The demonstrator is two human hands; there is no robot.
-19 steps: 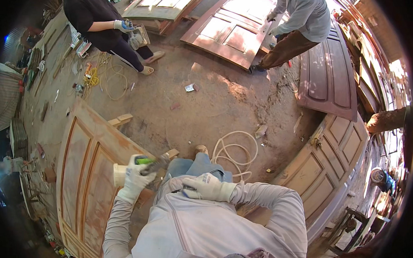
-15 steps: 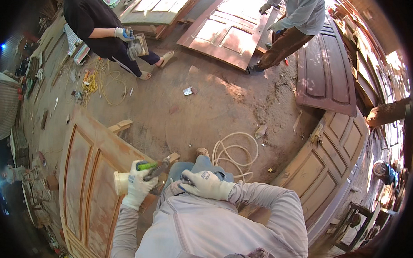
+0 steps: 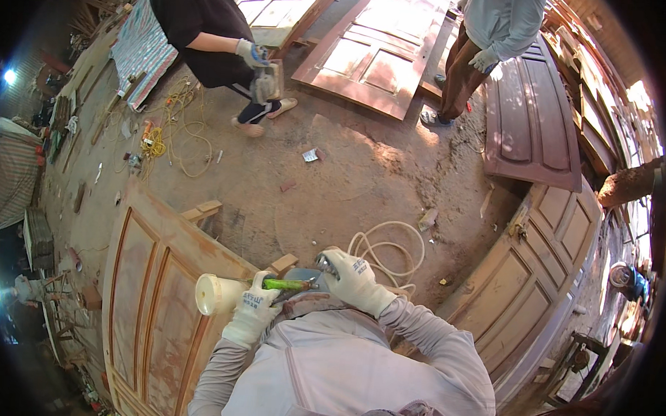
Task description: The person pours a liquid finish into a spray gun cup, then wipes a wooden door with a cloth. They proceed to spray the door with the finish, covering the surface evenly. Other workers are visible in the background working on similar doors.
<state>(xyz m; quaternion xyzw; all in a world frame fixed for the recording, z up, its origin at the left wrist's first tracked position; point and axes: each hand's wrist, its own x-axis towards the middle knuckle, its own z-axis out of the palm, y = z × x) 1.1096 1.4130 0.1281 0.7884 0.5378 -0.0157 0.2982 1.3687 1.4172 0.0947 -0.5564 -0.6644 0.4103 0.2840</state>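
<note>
I see my left hand (image 3: 252, 311) wrapped around a spray gun with a green handle (image 3: 286, 285) and a white cup (image 3: 214, 294); the fingers are closed on it, just right of the cup. The gun's long axis runs left to right, cup at the left end, metal fitting at the right. My right hand (image 3: 352, 278) sits at that right end, fingers curled tight on the small metal part (image 3: 323, 266) there, though I cannot tell exactly what they pinch. So the tool lies between both hands, close in front of my chest. A pale hose (image 3: 386, 250) coils on the dirt floor (image 3: 334, 186) just beyond the right hand. A bare wooden door (image 3: 150, 297) lies to the left, under the cup.
</note>
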